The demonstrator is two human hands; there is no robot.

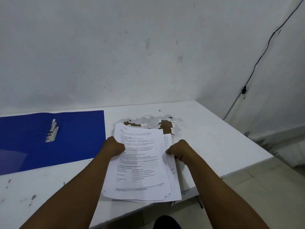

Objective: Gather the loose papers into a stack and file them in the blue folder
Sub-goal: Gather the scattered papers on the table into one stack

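Note:
A loose stack of printed white papers [142,164] is held between both hands over the table's front right part. My left hand [114,147] grips its left edge and my right hand [179,150] grips its right edge. The sheets are unevenly aligned, with several edges fanned out at the right and bottom. The blue folder [79,138] lies open and flat on the table to the left, with its metal clip [52,131] exposed. The folder holds no paper that I can see.
The white table [214,142] has a patch of peeled surface [165,125] just beyond the papers. Its right edge and front edge lie close to the stack. A white wall stands behind, and a black cable [257,63] runs down the right wall.

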